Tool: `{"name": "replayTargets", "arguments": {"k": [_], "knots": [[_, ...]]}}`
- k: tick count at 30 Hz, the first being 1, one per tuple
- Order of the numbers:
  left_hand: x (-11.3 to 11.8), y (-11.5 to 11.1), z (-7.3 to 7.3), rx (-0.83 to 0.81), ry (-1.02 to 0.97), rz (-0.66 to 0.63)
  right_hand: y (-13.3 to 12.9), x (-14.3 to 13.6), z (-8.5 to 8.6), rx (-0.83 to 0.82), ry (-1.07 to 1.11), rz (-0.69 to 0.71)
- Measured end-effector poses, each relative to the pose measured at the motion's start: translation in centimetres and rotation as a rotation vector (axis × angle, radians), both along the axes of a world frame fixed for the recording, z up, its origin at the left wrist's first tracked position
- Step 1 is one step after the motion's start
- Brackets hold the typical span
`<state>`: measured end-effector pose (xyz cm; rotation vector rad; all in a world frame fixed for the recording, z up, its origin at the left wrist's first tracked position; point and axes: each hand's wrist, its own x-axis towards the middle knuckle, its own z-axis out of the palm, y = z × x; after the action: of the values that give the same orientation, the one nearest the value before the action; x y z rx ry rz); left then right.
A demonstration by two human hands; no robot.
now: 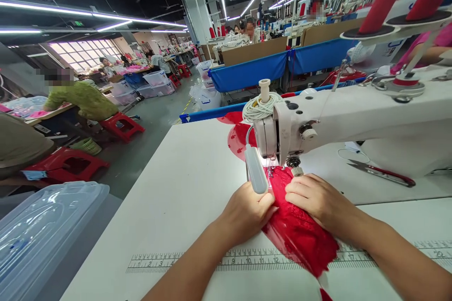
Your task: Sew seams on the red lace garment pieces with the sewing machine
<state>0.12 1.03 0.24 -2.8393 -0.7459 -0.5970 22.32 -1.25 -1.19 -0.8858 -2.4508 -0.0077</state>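
Note:
Red lace fabric (pixel 300 233) runs from under the needle area of a white sewing machine (pixel 332 113) down toward the table's front edge. At the fabric's left edge, my left hand (pixel 247 209) is closed on it, thumb and fingers pressed together just below the machine's small lamp (pixel 257 169). My right hand (pixel 316 197) rests on the fabric's right side near the presser foot, its fingers together and bent over the cloth. The lamp partly covers the left fingers. More red pieces (pixel 240 138) lie behind the machine head.
Red-handled scissors (pixel 383 172) lie right of the machine head. A printed ruler (pixel 243 261) crosses the white table (pixel 176 188). Red thread cones (pixel 383 2) stand above the machine. A clear lidded bin (pixel 49 235) is at the left. People sit at other tables beyond.

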Motion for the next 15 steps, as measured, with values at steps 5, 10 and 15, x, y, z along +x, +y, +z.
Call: {"name": "replayTargets", "arguments": {"k": [5,10,15], "knots": [[-0.12,-0.20,-0.16,-0.059,0.038,0.018,0.40,-0.04,-0.51,-0.019,-0.004,-0.018],[0.07,-0.57,-0.32,0.001,0.043,-0.020,0.46,-0.07,-0.69,0.014,0.005,-0.027],[-0.08,-0.94,-0.25,0.058,0.026,0.003,0.36,-0.15,-0.65,0.035,-0.014,-0.057]]}}
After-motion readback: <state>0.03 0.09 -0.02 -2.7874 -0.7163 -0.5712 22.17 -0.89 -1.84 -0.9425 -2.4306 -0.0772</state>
